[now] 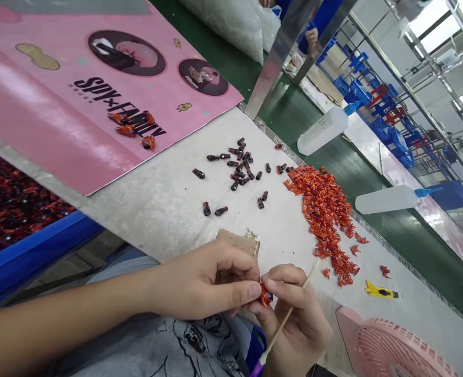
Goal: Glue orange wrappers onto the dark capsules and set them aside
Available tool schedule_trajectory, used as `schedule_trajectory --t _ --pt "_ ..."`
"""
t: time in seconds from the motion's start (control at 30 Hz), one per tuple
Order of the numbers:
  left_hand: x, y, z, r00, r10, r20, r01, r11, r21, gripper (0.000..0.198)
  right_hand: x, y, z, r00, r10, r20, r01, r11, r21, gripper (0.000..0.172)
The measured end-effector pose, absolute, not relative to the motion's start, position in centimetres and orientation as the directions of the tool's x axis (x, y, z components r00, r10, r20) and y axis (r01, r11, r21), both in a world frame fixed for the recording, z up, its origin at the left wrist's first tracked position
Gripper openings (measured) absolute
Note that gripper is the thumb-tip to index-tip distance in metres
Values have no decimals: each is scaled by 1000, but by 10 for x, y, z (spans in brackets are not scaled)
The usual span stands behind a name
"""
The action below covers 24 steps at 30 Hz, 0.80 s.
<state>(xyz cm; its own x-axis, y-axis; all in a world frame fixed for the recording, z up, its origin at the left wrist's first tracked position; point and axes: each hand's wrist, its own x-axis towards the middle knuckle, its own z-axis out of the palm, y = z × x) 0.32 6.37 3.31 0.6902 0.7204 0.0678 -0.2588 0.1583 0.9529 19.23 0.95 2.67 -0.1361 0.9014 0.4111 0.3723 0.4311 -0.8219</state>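
Close to the table's near edge, my left hand (pixel 223 285) and my right hand (pixel 294 314) meet at the fingertips. Both pinch a small orange-and-dark plastic part (pixel 266 296); my fingers cover much of it. A thin wooden stick (pixel 284 320) with a purple lower end also lies in my right hand, between the fingers. Under and behind my left hand is a piece of brown cardboard (pixel 239 242). Loose black parts with red edges (pixel 241 170) are scattered beyond it, and a heap of spiky orange parts (pixel 328 214) lies to the right.
A pink printed mat (pixel 78 120) carries several orange-and-dark pieces (pixel 127 130). At left, a blue bin (pixel 39 241) holds many parts. White bottles (pixel 321 131) lean beyond the heap. A yellow cutter (pixel 381 290) and pink fan (pixel 400 348) are at right. Another person's hand (pixel 312 39) shows behind.
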Motion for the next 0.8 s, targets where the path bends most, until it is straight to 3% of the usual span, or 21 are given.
schedule_trajectory --t 0.1,0.2,0.4,0.57,0.8 --pt "5 62 25 724 688 50 -386 345 856 28 185 16 34 -130 874 468 315 484 -816 26" --pt "2 61 20 703 708 66 -430 350 832 28 181 21 37 -126 863 490 320 503 -803 29" --pt "-15 63 15 630 771 96 -343 165 925 27 193 21 30 -37 892 451 276 443 -853 40" --pt "-29 67 12 549 808 215 -319 -35 947 23 217 15 11 118 923 365 295 319 -901 27" --pt "-37 73 11 507 815 281 -302 -138 943 23 226 4 -6 271 928 254 344 153 -926 11"
